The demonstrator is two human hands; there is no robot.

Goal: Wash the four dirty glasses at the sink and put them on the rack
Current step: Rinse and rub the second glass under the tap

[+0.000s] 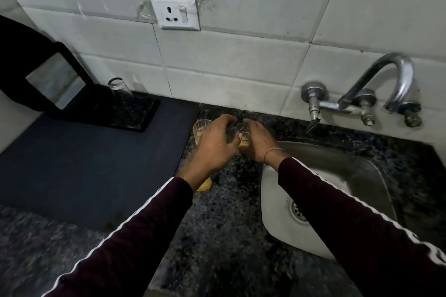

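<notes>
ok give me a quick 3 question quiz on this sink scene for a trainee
1. True or false: one glass already stands inverted on the black rack.
2. Where are both hands working? A) inside the sink B) over the counter left of the sink C) on the rack
3. What colour is the residue in the glass between the left hand and right hand?

Key: 1 true; 2 B; 3 yellowish
</notes>
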